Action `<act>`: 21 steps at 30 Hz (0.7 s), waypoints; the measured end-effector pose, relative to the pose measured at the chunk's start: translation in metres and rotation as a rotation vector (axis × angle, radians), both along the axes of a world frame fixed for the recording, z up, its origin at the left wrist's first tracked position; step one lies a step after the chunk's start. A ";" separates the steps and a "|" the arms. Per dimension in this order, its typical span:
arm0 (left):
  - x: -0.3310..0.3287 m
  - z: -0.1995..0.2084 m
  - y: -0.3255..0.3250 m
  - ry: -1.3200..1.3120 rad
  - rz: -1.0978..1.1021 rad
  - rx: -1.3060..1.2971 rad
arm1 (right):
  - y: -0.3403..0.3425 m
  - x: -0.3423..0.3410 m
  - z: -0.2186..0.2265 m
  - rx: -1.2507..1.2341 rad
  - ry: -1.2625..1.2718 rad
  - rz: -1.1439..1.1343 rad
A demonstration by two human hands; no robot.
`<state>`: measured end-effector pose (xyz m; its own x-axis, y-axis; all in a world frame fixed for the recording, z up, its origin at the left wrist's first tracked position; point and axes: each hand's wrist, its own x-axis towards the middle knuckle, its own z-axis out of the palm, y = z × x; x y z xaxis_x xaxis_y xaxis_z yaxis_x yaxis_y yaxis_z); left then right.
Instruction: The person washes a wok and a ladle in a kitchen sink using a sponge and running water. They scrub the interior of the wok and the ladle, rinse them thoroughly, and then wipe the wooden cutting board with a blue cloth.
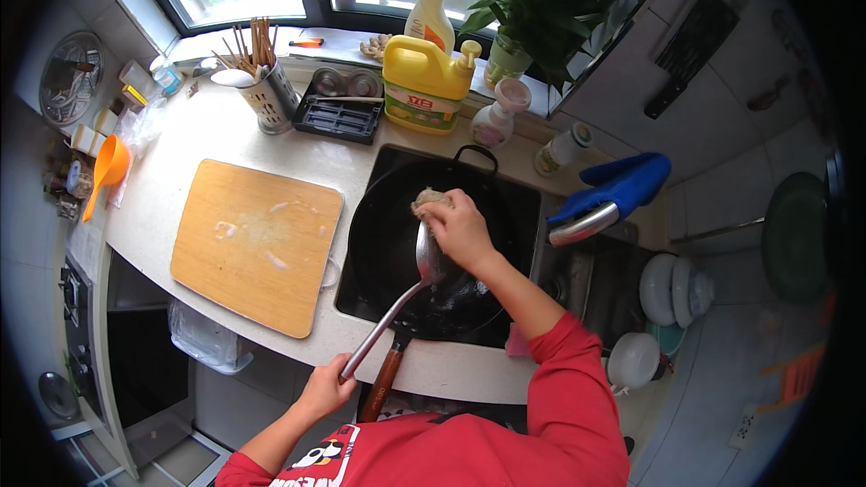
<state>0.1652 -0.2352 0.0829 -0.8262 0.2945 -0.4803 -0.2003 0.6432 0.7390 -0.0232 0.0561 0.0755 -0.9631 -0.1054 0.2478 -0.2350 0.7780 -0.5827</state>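
Over a black wok I hold a metal spatula slantwise. My left hand is closed around the end of its handle, near the counter's front edge. My right hand grips a tan, fibrous scrubber at the tip of the spatula's head, inside the wok. Part of the scrubber is hidden under my fingers. Water glistens on the lower wall of the wok, whose brown wooden handle points toward me.
Left of the wok lies a wooden cutting board with whitish wet smears. Behind stand a yellow detergent jug, a black tray and a utensil holder. To the right are a blue glove, a sink and stacked white bowls.
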 end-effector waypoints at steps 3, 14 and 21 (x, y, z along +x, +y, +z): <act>0.009 0.000 -0.002 -0.057 0.106 0.053 | 0.020 0.007 -0.028 -0.127 -0.264 -0.063; -0.005 0.013 -0.010 0.003 0.170 0.093 | -0.025 -0.016 0.068 -0.354 -0.017 0.055; -0.002 0.017 -0.004 0.066 0.157 0.074 | -0.029 -0.002 0.063 -0.051 0.224 0.136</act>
